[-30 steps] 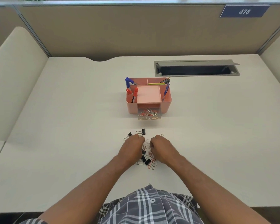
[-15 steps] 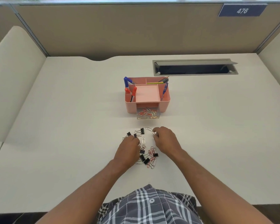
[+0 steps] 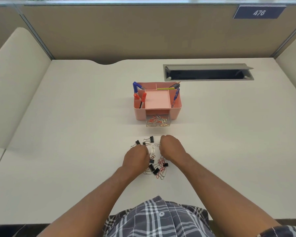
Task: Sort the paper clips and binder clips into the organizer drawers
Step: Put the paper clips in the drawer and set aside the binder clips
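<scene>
A mixed pile of red and silver paper clips and black binder clips (image 3: 158,167) lies on the desk in front of me. My left hand (image 3: 137,159) rests on the pile's left side with its fingers curled down and hidden, its fingertips beside a small binder clip (image 3: 144,144). My right hand (image 3: 171,147) sits at the pile's upper right and pinches a silver paper clip (image 3: 158,144) at its fingertips. Further back, the pink organizer (image 3: 139,113) has its clear drawer (image 3: 158,121) pulled open, with several paper clips inside.
Pens and pencils stand in the organizer's compartments (image 3: 138,96). A grey cable tray (image 3: 208,72) is sunk into the white desk (image 3: 75,134) at the back right. Partition walls enclose the desk. Two binder clips (image 3: 150,139) lie apart from the pile.
My right hand has moved from the pile's middle to its upper right edge and closed on a silver paper clip. My left hand has barely shifted.
</scene>
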`<state>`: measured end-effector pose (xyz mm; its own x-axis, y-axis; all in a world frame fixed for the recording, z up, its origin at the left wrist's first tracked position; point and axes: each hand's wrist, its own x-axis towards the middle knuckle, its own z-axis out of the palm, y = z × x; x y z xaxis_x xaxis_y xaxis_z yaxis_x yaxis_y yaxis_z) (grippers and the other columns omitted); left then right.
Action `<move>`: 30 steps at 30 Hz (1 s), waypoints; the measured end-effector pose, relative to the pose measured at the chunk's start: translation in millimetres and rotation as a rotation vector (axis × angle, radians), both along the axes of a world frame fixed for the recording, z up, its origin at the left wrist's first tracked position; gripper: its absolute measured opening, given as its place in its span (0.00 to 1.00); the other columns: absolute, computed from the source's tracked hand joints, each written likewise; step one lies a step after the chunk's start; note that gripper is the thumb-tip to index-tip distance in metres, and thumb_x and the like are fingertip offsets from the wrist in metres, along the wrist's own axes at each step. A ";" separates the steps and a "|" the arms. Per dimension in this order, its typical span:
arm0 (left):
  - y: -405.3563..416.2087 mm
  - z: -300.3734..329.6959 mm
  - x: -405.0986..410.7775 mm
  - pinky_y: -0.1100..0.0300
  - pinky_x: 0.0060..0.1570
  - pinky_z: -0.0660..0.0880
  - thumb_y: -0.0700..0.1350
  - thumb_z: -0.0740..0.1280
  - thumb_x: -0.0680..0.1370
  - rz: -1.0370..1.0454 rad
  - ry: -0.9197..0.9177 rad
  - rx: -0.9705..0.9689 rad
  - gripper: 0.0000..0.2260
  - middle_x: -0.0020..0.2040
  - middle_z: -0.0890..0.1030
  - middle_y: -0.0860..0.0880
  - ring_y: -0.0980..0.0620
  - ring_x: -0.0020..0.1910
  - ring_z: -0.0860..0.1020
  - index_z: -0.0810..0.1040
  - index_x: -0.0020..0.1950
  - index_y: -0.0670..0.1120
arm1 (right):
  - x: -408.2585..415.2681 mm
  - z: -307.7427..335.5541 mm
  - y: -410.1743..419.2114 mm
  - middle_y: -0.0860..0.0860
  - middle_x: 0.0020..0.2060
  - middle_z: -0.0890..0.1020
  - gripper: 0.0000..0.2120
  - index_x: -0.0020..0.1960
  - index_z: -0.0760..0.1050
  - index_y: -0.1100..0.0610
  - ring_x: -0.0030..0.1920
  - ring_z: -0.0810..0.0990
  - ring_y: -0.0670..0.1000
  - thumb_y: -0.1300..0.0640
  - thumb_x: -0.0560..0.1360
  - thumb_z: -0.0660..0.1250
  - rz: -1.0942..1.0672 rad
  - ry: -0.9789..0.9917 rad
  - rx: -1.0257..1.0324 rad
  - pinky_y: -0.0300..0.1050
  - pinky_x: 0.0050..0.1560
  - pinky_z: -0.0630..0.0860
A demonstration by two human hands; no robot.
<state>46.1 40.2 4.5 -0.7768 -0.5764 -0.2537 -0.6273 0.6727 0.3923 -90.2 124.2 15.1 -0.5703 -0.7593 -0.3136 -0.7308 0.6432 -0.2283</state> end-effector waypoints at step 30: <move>-48.8 55.0 -58.1 0.59 0.41 0.77 0.36 0.65 0.78 0.028 0.621 0.058 0.06 0.43 0.80 0.51 0.53 0.41 0.76 0.78 0.49 0.46 | -50.0 68.1 -27.5 0.55 0.39 0.81 0.05 0.46 0.77 0.60 0.41 0.78 0.56 0.60 0.76 0.64 -0.118 -0.078 -0.560 0.55 0.44 0.78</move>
<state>-12.0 -8.6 59.5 -0.7739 -0.5978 0.2092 -0.2875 0.6259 0.7250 -140.1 96.7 83.2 -0.6526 -0.7542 0.0732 -0.6289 0.4852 -0.6075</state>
